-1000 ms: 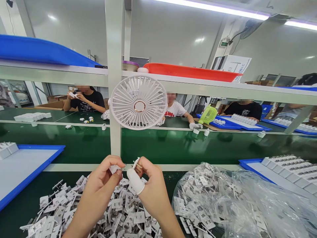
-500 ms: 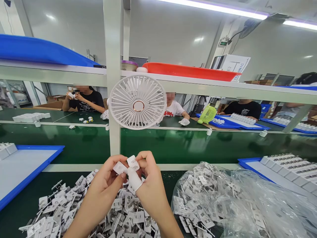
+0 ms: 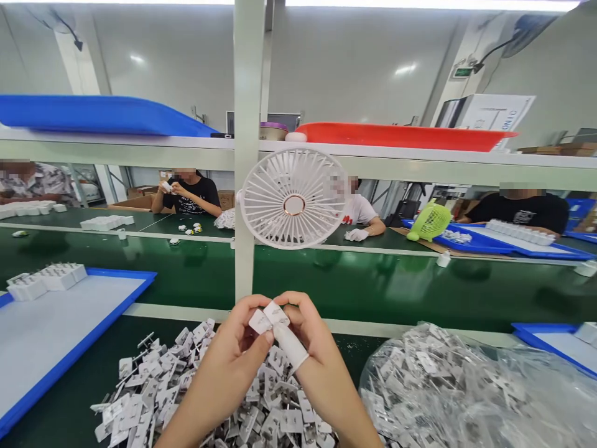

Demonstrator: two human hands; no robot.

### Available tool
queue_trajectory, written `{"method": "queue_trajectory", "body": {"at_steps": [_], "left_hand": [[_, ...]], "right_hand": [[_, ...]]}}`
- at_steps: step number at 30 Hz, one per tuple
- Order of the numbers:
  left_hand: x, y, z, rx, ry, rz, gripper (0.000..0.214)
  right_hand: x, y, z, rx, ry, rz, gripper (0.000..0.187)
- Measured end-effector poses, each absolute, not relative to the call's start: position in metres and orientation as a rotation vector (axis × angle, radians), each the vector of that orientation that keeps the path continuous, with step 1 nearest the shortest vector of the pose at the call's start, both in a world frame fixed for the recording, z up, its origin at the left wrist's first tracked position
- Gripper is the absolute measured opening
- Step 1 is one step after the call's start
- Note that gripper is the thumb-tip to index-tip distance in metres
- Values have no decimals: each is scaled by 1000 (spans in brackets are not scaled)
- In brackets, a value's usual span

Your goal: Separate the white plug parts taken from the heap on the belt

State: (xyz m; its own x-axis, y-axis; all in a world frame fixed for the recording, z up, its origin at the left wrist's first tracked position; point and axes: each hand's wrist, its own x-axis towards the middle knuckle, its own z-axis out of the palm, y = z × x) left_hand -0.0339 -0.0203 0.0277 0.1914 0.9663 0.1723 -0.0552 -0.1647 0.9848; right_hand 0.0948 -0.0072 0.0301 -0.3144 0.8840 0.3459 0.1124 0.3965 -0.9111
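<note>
Nearest, a heap of loose plug parts (image 3: 153,379) spreads, with a clear bag (image 3: 527,379) of more to its right. Above the heap, the left hand (image 3: 233,354) pinches a white piece (image 3: 259,322) between thumb and fingertips; the right hand (image 3: 319,345), its thumb in a white cover (image 3: 290,346), pinches a second white piece (image 3: 276,313). Both lie between the thumbs, the second slightly farther off, touching or overlapping, hard to tell; squarish faces show no long axis. Beyond is a round fan (image 3: 293,204)
</note>
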Motion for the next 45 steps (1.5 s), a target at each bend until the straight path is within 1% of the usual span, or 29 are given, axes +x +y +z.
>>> {"method": "queue_trajectory", "body": {"at_steps": [4, 8, 12, 16, 21, 32, 35, 37, 39, 41, 43, 45], "left_hand": [[-36, -22, 29, 1394, 969, 1157, 31], [-37, -25, 29, 1339, 942, 1194, 38], [-39, -29, 29, 1368, 934, 1195, 40], [-41, -32, 30, 1385, 920, 1174, 41], [-41, -32, 30, 1392, 920, 1180, 40], [-33, -28, 30, 1210, 1026, 1338, 38], [-33, -29, 30, 1209, 1099, 1342, 35], [-36, -29, 29, 1290, 1162, 1312, 34], [-42, -27, 28, 1475, 1350, 1199, 32], [-48, -22, 24, 1775, 1609, 912, 30], [-53, -15, 18, 2063, 1750, 537, 29], [-56, -9, 8, 2246, 1730, 260, 29]], "right_hand": [[95, -7, 33, -854, -1743, 1057, 21], [95, -9, 33, -782, -1774, 1046, 26], [96, -12, 33, -805, -1820, 950, 28], [96, -13, 34, -838, -1851, 845, 26], [96, -13, 36, -834, -1849, 853, 27], [90, -18, 30, -848, -1937, 776, 27], [87, -21, 30, -881, -1982, 757, 31], [89, -25, 34, -934, -2052, 705, 37], [95, -30, 38, -1015, -2139, 649, 45], [106, -36, 37, -1130, -2224, 621, 48], [120, -43, 27, -1288, -2278, 583, 38], [136, -51, 9, -1471, -2270, 524, 21]]}}
